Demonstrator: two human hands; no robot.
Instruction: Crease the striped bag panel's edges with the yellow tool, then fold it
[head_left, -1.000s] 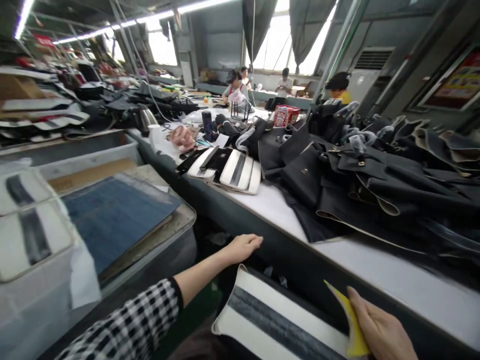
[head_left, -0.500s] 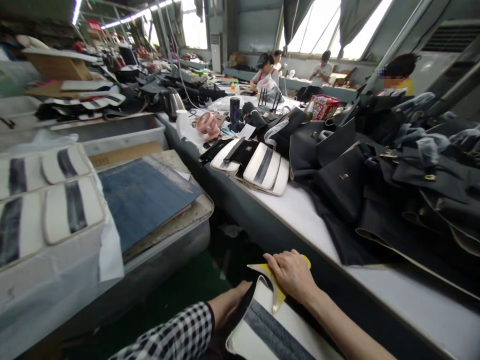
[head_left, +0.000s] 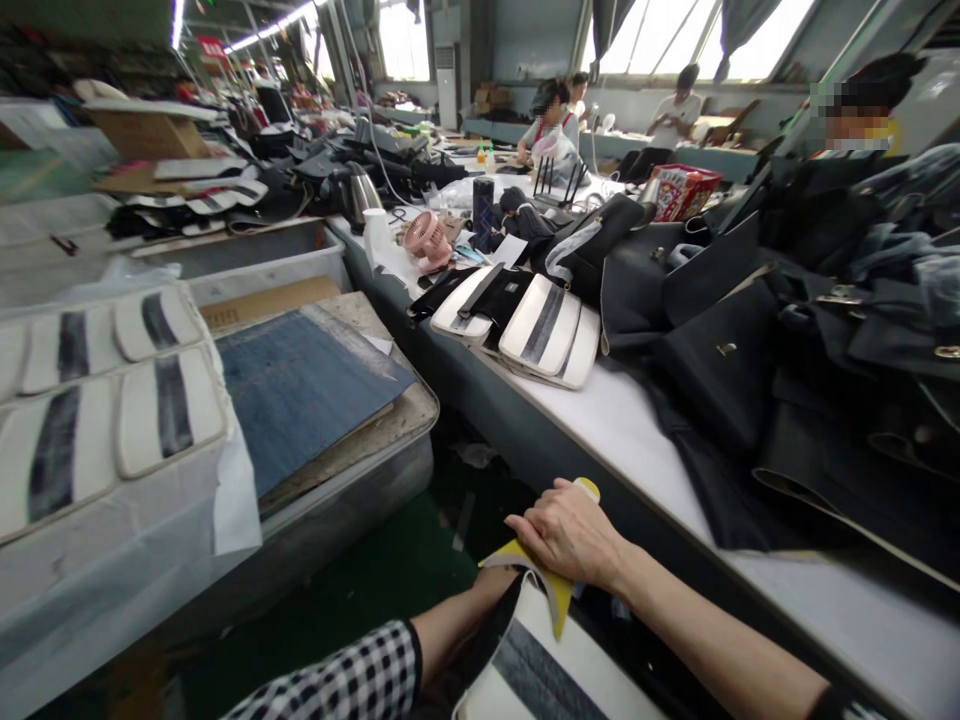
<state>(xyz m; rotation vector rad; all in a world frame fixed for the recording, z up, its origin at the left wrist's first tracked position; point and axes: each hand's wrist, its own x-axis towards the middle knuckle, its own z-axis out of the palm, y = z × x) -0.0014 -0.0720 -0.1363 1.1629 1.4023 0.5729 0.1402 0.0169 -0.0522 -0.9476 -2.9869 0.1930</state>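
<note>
Right grip (head_left: 574,530): fingers curled firmly around a yellow crescent-like piece (head_left: 559,595); a pale rounded end juts out on the far side of the fist.
Left grip (head_left: 496,582): partly hidden behind the yellow crescent-like piece, at the end of a gingham sleeve (head_left: 337,672); the bend of its fingers, and whether they have hold of anything, cannot be told.
White panel with dark stripe (head_left: 551,672): close to the wearer, below both grips, its near part cut off by the lower edge of the view.
Long axis of the stripe: slanting from the left grip's side down towards the lower right.
Crescent to panel: hollow edge turned towards the wearer, over the panel's far corner; one point lies leftward across the left grip, the other points down over the white leather-like face. Actual contact is unclear.
Nearer hand: both lie by this far corner, the left just beside its edge, the right just above and beyond it.
Surroundings: beyond, a white surface (head_left: 637,425) bears striped white flaps (head_left: 540,325) and black bag parts (head_left: 716,370).
</note>
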